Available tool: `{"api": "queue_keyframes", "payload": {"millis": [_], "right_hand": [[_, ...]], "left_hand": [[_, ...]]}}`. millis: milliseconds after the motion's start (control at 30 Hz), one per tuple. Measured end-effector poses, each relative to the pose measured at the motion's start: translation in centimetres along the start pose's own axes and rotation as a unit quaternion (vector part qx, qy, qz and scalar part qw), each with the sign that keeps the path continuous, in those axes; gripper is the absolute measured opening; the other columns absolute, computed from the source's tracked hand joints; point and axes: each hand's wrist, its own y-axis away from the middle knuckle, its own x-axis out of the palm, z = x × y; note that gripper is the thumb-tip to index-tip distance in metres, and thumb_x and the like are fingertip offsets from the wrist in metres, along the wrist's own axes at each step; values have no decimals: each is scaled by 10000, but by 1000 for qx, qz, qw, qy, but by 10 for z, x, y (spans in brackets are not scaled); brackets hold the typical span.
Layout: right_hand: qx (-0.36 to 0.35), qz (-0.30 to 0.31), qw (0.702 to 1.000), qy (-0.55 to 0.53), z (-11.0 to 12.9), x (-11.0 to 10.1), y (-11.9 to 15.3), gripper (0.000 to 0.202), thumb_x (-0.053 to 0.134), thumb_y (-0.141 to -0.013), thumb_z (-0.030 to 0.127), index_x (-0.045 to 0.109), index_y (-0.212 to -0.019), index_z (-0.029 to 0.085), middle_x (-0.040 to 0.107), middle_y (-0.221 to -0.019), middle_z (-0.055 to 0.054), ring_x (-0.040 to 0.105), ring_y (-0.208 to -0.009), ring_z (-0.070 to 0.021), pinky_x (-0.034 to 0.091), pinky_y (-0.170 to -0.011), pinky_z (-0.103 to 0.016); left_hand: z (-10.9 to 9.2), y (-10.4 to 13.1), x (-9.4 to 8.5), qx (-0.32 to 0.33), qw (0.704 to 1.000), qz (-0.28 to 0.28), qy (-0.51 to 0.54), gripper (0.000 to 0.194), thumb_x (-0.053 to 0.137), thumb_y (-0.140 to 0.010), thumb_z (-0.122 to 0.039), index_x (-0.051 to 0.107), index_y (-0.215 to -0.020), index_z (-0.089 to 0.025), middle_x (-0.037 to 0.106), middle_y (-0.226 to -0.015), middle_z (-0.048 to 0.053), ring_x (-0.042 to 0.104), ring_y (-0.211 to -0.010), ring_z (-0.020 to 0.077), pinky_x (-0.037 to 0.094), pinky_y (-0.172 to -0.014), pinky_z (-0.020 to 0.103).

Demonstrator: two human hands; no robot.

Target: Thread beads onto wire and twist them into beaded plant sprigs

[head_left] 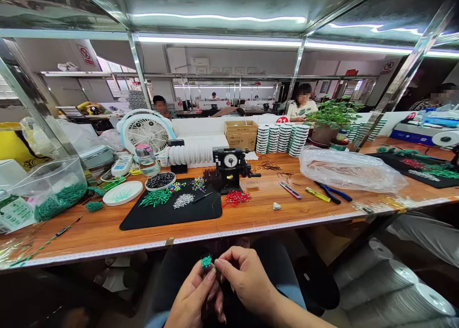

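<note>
In front of the table edge, above the lap, my left hand pinches a small bundle of green beads between thumb and forefinger. Thin dark ends stick up from the bundle. Close at its right side, my right hand is closed with thumb and forefinger together; whatever is between those fingertips is too small to make out. On the table beyond lies a black mat with green pieces, silvery beads and multicoloured beads.
A black winding machine with white discs stands behind the mat, red pieces before it. Rightward lie a cutter, blue-handled pliers and a plastic bag. A fan and stacked spools stand behind. People sit farther back.
</note>
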Motion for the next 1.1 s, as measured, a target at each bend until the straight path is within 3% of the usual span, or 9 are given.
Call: {"api": "queue_keyframes", "payload": {"millis": [167, 267, 367, 467, 700, 967, 1100], "right_hand": [[-6, 5, 1000, -15, -1, -2, 10, 292, 575, -791, 349, 595, -614, 117, 553, -485, -12, 474, -427, -97, 372, -454, -204], [-37, 6, 999, -4, 0, -1, 17, 272, 583, -766, 314, 586, -576, 120, 527, -467, -4, 441, -433, -91, 344, -453, -202], [-49, 4, 999, -3, 2, 1, 21, 243, 584, -736, 280, 572, -550, 122, 497, -461, 8, 408, -438, -85, 313, -445, -201], [-41, 3, 999, -7, 5, 4, 21, 226, 576, -717, 254, 564, -533, 125, 493, -466, 8, 403, -447, -86, 309, -451, -206], [3, 6, 1000, -30, 9, 4, 17, 232, 580, -697, 232, 523, -490, 148, 474, -427, 19, 393, -427, -87, 309, -447, -212], [-4, 2, 999, -47, 5, 4, 13, 282, 601, -757, 288, 566, -524, 134, 517, -457, 7, 434, -459, -88, 359, -496, -212], [33, 28, 997, -70, -1, 1, 11, 244, 665, -741, 363, 647, -736, 120, 552, -521, 10, 482, -439, -101, 356, -434, -205]], "left_hand": [[-3, 1, -2, 16, 997, -51, 52, 209, 670, -769, -344, 548, -790, -174, 417, -546, -58, 381, -473, 89, 415, -430, 222], [-4, 3, -3, 4, 996, -69, 60, 240, 694, -741, -351, 534, -734, -173, 372, -531, -72, 311, -434, 65, 323, -377, 184], [-5, 4, -3, -14, 993, -106, 57, 285, 742, -690, -364, 545, -759, -171, 353, -534, -84, 277, -416, 40, 252, -366, 151], [-5, 4, -3, -7, 990, -129, 49, 322, 765, -660, -381, 561, -804, -178, 380, -538, -83, 293, -415, 37, 271, -378, 146], [-3, 4, -5, 17, 990, -127, 51, 338, 812, -611, -334, 563, -795, -198, 400, -541, -81, 385, -461, 54, 336, -418, 149], [0, 3, -7, 42, 994, -93, 35, 298, 797, -628, -343, 565, -759, -208, 466, -576, -61, 395, -474, 67, 348, -438, 171], [-8, 7, -5, 41, 996, -65, -39, 226, 723, -720, -353, 590, -703, -171, 505, -647, -14, 452, -598, 99, 394, -546, 191]]}}
